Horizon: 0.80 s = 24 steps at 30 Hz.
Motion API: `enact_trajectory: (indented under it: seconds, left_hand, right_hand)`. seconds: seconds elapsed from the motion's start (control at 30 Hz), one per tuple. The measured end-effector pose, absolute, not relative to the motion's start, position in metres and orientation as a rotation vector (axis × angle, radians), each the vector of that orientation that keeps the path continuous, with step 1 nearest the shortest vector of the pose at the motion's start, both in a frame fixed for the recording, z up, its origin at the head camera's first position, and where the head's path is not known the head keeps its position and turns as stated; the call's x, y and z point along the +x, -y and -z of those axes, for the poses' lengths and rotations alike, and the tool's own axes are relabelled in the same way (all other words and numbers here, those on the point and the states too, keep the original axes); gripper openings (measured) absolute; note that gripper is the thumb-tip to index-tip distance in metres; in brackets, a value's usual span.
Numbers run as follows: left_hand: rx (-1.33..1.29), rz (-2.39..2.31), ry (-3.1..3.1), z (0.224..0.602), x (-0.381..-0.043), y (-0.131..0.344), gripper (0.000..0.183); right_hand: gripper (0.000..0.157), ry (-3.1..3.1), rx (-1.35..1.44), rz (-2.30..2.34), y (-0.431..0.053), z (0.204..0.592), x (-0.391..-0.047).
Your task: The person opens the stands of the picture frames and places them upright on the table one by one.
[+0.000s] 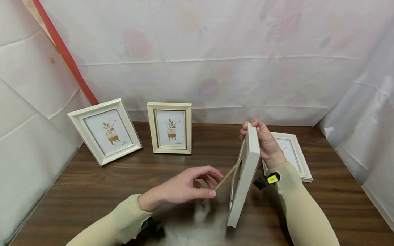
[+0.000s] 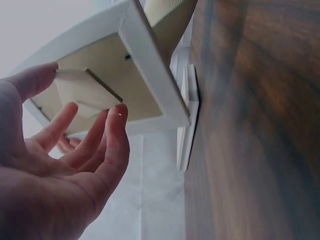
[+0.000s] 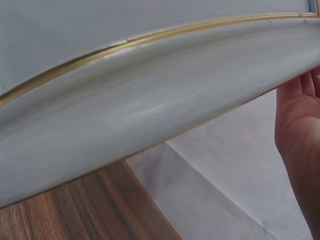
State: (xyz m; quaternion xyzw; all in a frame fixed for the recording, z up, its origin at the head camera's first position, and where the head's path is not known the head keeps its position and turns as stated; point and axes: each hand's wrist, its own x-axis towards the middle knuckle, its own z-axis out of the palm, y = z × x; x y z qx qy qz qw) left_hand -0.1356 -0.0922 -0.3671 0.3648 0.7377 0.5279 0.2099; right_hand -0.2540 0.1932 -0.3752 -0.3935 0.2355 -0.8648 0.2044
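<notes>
A white picture frame (image 1: 248, 175) is held on edge above the table, its back facing left. My right hand (image 1: 266, 143) grips its upper end, with fingertips curled over the edge. Out from the beige backing (image 2: 145, 92) slants a thin stand leg (image 1: 228, 176). Its free end is pinched by my left hand (image 1: 185, 186); in the left wrist view, the thumb and a finger touch opposite corners of the stand leg (image 2: 87, 90). The right wrist view shows the white moulding (image 3: 150, 107) with a gold inner line close up, and part of the right hand (image 3: 302, 112).
A white frame (image 1: 107, 130) stands tilted at the back left, beside an upright cream frame (image 1: 188, 130). Another white frame (image 1: 304, 164) lies at the right, partly behind my right arm. The wooden table (image 1: 116, 192) meets pale curtains (image 1: 202, 58) at its back and sides.
</notes>
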Motion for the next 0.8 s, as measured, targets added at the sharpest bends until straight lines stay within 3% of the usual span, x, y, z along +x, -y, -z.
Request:
enact_trajectory:
  seconds: [0.37, 0.8]
  left_hand:
    - [1.072, -1.514, -2.122, 0.362, -0.1419, 0.0993, 0.023]
    - [1.028, -1.543, -2.118, 0.3625, -0.1447, 0.1017, 0.022]
  right_hand:
    - [0.014, -0.712, -1.048, 2.371, -0.1965, 0.3757, -0.2488]
    - [0.015, -0.723, -1.085, 2.361, -0.1969, 0.3764, -0.2483]
